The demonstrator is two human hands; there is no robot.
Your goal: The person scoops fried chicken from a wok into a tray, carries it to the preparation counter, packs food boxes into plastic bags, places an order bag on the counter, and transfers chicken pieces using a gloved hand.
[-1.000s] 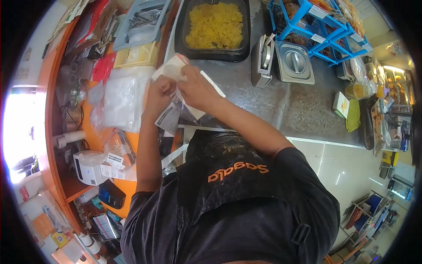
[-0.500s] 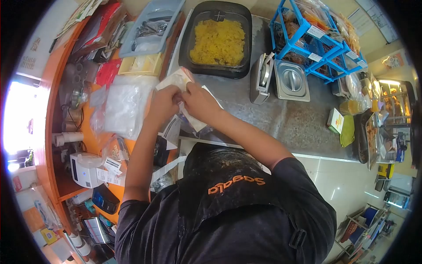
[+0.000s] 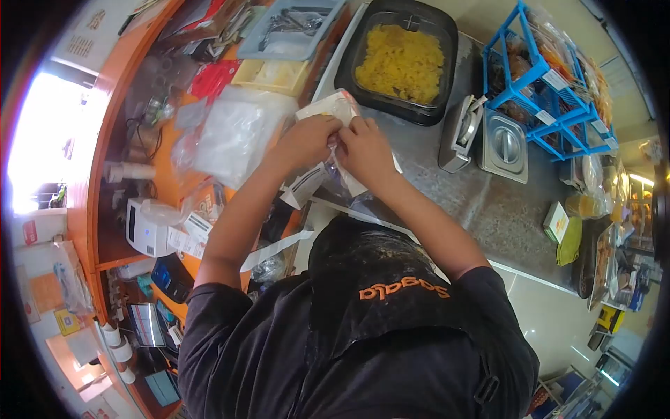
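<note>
I take the wearer's two hands as the centre of my clock. The biggest thing on my feed is the metal worktop (image 3: 447,209), spreading from them out past 4 o'clock. Next comes the orange worktop (image 3: 164,164), off at 9. The wearer's dark apron (image 3: 398,272), with orange lettering, fills the view around 5.

The blue rack (image 3: 541,115), loaded with bagged goods, stands between 2 and 3 o'clock. The black tray (image 3: 412,115) sits at 1, with a bed of yellow food (image 3: 401,63) inside. I see a pile of clear plastic bags (image 3: 237,136) at 9, near the left forearm. The pale blue bin (image 3: 255,47) lies at 11, just beside the yellow bin (image 3: 251,75). At 3 o'clock I have a narrow metal holder (image 3: 453,140), then the lidded steel container (image 3: 506,150) close by it. A white printer (image 3: 143,230) is at 8.

Down to the hands: the left hand (image 3: 310,136) has its grip closed on a white packet (image 3: 331,105), and the right hand (image 3: 366,153) has its grip closed on the same packet, fingers of both nearly meeting. The packet is at the near left end of the metal worktop; I can't tell whether it touches the surface. A printed slip (image 3: 303,185) shows just below the hands at 7, and a small box (image 3: 556,222) stands at 4.
</note>
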